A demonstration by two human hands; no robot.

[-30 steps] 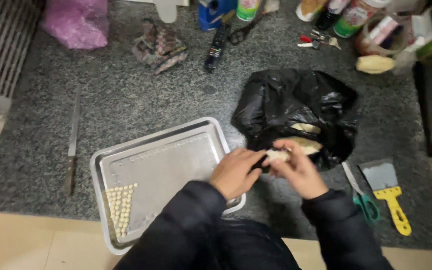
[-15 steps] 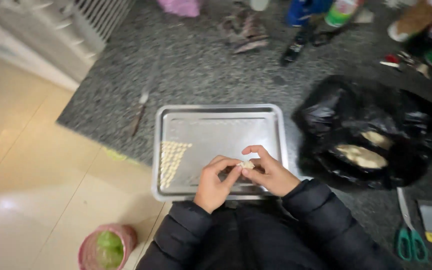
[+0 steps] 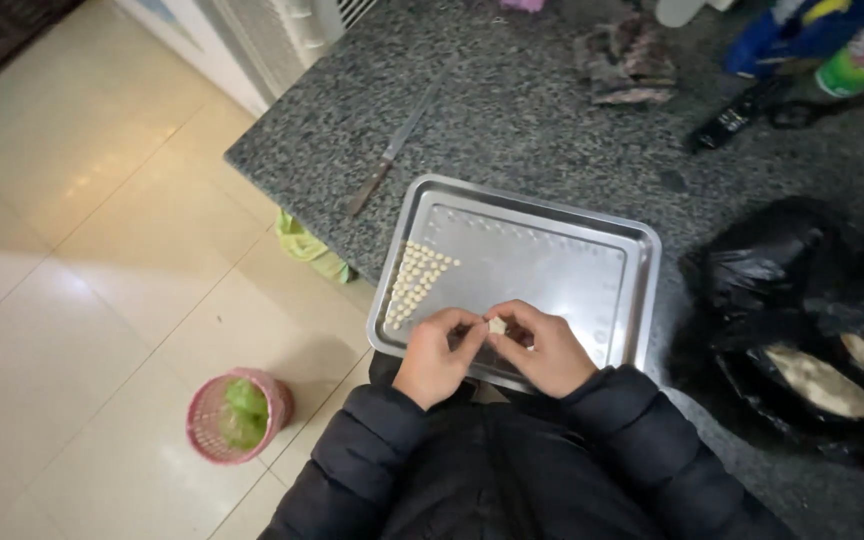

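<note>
Shaping a small pale dough piece (image 3: 497,325), pinched between fingers of left hand (image 3: 435,355) and right hand (image 3: 550,350), over near edge of metal tray (image 3: 552,265). Probably next: setting it beside the rows of pale pieces (image 3: 414,282), needing gentle release.

I'm looking down at a home kitchen: a speckled granite counter (image 3: 512,110) carries a metal baking tray (image 3: 552,265) just beyond my hands (image 3: 497,350), a knife (image 3: 392,150) further off to their left, and glossy floor tiles (image 3: 82,250) with a pink waste basket (image 3: 237,415) below.
</note>
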